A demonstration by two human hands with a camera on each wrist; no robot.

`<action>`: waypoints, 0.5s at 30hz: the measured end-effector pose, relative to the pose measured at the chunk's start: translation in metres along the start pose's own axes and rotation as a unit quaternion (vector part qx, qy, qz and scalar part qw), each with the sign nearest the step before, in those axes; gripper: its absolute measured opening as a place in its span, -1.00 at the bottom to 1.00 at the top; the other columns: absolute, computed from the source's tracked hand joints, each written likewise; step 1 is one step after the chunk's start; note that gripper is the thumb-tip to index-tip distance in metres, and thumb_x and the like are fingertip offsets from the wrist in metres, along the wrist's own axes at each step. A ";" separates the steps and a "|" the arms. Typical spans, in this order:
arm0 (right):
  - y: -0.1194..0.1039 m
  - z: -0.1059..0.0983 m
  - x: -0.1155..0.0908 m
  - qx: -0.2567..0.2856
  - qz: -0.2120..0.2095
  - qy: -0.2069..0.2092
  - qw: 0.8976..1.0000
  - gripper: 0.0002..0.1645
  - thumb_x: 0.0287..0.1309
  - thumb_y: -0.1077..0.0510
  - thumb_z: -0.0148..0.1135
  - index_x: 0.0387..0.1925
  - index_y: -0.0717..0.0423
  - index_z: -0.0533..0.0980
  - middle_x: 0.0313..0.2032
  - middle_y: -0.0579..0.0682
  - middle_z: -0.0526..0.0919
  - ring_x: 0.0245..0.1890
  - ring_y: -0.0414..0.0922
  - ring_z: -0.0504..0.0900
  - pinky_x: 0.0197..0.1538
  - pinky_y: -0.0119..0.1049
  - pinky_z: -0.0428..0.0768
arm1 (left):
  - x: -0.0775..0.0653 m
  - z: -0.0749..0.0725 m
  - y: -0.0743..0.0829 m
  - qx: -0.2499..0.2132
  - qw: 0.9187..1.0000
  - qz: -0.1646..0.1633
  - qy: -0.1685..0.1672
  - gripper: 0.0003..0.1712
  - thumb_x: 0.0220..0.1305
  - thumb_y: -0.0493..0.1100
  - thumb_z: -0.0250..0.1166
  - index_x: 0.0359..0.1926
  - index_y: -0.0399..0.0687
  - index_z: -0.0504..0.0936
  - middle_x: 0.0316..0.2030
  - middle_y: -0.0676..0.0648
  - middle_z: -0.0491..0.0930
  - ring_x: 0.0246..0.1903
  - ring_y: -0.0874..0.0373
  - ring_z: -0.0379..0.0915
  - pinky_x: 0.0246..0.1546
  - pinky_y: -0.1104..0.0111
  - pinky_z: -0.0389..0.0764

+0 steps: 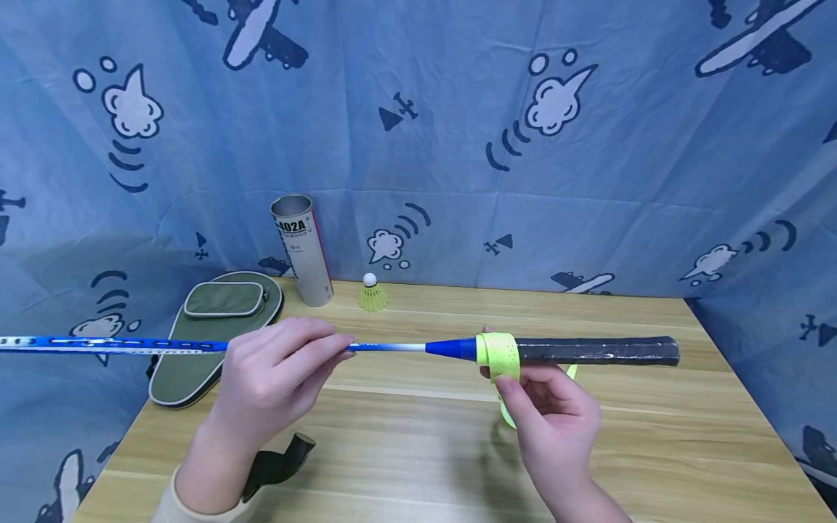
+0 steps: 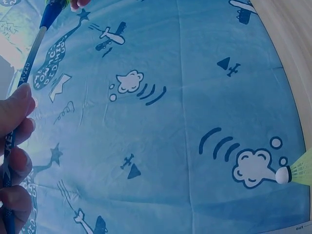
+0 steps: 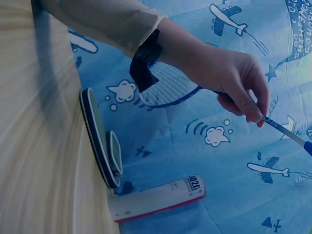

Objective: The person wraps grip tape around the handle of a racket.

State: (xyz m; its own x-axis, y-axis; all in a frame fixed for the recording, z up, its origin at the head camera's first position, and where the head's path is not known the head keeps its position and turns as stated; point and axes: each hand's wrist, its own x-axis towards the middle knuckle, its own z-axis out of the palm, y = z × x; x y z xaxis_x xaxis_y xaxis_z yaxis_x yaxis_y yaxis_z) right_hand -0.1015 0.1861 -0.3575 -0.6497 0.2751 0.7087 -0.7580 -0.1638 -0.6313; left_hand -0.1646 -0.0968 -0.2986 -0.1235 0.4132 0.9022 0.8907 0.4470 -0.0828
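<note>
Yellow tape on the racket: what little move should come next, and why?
Maybe the right hand should wind the yellow tape another turn along the black handle: it wraps only the end beside the blue cone, the rest shows black, and the left hand holds the shaft.

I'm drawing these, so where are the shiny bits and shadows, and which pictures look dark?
Head view: brightest, white glints on the handle, soft shadow on the table beside the right hand; left wrist view: dim, bluish, glaring white at the left edge; right wrist view: dim too, dark shadow along the table.
</note>
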 end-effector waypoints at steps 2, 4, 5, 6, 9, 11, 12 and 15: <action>0.001 0.001 -0.001 -0.011 -0.014 0.006 1.000 -0.91 0.07 0.65 0.30 -0.35 0.61 0.55 -0.26 0.11 0.82 -0.24 -0.09 0.84 -0.22 -0.49 0.70 | 0.001 0.000 0.001 0.009 1.000 0.002 0.008 -0.73 0.48 -0.09 0.31 -0.29 -0.16 0.82 -0.43 -0.05 0.72 -0.52 0.09 0.62 -0.49 0.24 0.66; 0.002 0.003 -0.001 -0.016 -0.034 0.013 0.999 -0.88 0.09 0.60 0.35 -0.37 0.64 0.53 -0.27 0.09 0.82 -0.26 -0.11 0.84 -0.29 -0.52 0.67 | 0.001 0.000 0.002 0.020 1.000 -0.002 0.015 -0.71 0.48 -0.09 0.30 -0.31 -0.16 0.82 -0.44 -0.05 0.72 -0.53 0.09 0.61 -0.50 0.24 0.62; 0.003 0.003 -0.001 -0.016 -0.046 0.016 0.999 -0.85 0.10 0.58 0.37 -0.39 0.67 0.52 -0.27 0.10 0.82 -0.27 -0.12 0.84 -0.29 -0.53 0.66 | 0.002 0.000 0.003 0.027 0.999 -0.003 0.023 -0.71 0.48 -0.09 0.31 -0.31 -0.16 0.82 -0.45 -0.05 0.72 -0.54 0.08 0.60 -0.51 0.24 0.60; 0.004 0.004 -0.002 -0.019 -0.057 0.020 0.998 -0.80 0.11 0.55 0.39 -0.41 0.69 0.51 -0.27 0.09 0.82 -0.28 -0.13 0.84 -0.31 -0.53 0.66 | 0.002 0.001 0.003 0.033 0.999 -0.005 0.030 -0.71 0.48 -0.09 0.31 -0.32 -0.16 0.82 -0.46 -0.05 0.72 -0.55 0.07 0.59 -0.52 0.24 0.57; 0.006 0.004 -0.002 -0.025 -0.078 0.023 0.996 -0.72 0.14 0.49 0.41 -0.42 0.73 0.48 -0.28 0.09 0.82 -0.33 -0.18 0.82 -0.34 -0.56 0.63 | 0.004 0.002 0.004 0.049 0.997 -0.011 0.054 -0.71 0.46 -0.10 0.32 -0.34 -0.17 0.82 -0.48 -0.05 0.70 -0.57 0.05 0.55 -0.54 0.24 0.50; 0.006 0.004 -0.002 -0.027 -0.077 0.023 0.996 -0.75 0.14 0.51 0.40 -0.40 0.72 0.49 -0.28 0.08 0.82 -0.33 -0.18 0.82 -0.34 -0.56 0.64 | 0.004 0.003 0.004 0.050 0.997 -0.013 0.059 -0.71 0.46 -0.10 0.32 -0.34 -0.17 0.82 -0.49 -0.05 0.69 -0.58 0.05 0.54 -0.55 0.24 0.50; 0.006 0.004 -0.002 -0.026 -0.074 0.025 0.997 -0.77 0.13 0.53 0.39 -0.39 0.71 0.49 -0.29 0.07 0.82 -0.34 -0.17 0.82 -0.35 -0.56 0.64 | 0.004 0.003 0.004 0.047 0.997 -0.012 0.057 -0.71 0.46 -0.10 0.32 -0.34 -0.17 0.82 -0.49 -0.05 0.69 -0.58 0.05 0.54 -0.55 0.25 0.51; 0.005 0.004 -0.002 -0.016 -0.065 0.029 0.997 -0.86 0.09 0.59 0.36 -0.36 0.66 0.52 -0.30 0.08 0.81 -0.35 -0.16 0.81 -0.35 -0.54 0.65 | 0.003 0.002 0.003 0.030 0.998 -0.002 0.047 -0.70 0.47 -0.11 0.30 -0.34 -0.19 0.81 -0.50 -0.05 0.68 -0.60 0.07 0.54 -0.57 0.26 0.57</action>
State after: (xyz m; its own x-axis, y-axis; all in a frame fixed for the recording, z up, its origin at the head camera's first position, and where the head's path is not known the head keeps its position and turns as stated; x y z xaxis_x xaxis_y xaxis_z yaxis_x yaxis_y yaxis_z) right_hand -0.1044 0.1807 -0.3603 -0.5413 0.3468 0.7659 -0.8326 -0.0939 -0.5459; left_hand -0.1634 -0.0924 -0.2975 -0.0823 0.3367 0.9380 0.8625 0.4956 -0.1022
